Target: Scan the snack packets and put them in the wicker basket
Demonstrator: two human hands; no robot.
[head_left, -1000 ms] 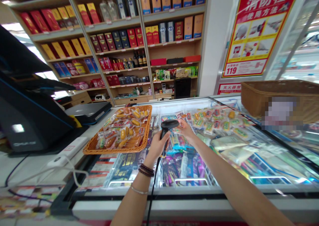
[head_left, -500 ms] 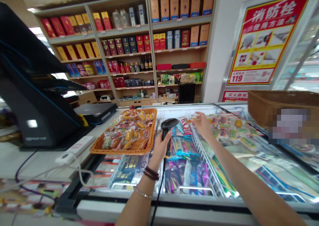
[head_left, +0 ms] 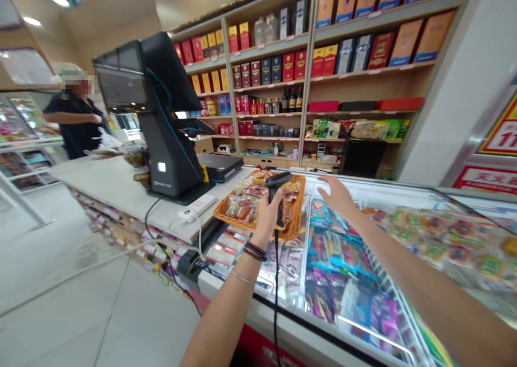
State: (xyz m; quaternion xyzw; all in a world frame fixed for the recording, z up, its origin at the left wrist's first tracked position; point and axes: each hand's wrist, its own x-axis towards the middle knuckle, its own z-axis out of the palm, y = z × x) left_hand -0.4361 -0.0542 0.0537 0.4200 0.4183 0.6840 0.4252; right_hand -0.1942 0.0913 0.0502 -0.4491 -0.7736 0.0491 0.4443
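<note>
My left hand [head_left: 268, 214] is wrapped round the handle of a black barcode scanner [head_left: 278, 179], and its cable hangs down past my forearm. Behind the scanner, an orange wicker basket [head_left: 301, 208] holds many small wrapped snacks. Above the glass-topped chest freezer [head_left: 319, 351], my right hand [head_left: 338, 195] reaches forward with its fingers apart; nothing shows in them. Below that hand lie blue packets [head_left: 341, 251] and purple packets [head_left: 325, 297] in a white wire divider. Clear-wrapped snacks [head_left: 440, 237] are spread to the right, partly hidden by my right forearm.
A checkout screen on a black stand [head_left: 172, 157] and a flat black scale [head_left: 221, 167] are on the counter. A white power strip [head_left: 197, 208] with cables lies at its edge. Shelves [head_left: 309, 76] of boxes line the back. Another person [head_left: 75, 116] stands far left.
The view has swung left, bringing the other person and the floor into sight. My left hand has carried the scanner over the basket. My right hand's fingers have spread, with nothing visible between them.
</note>
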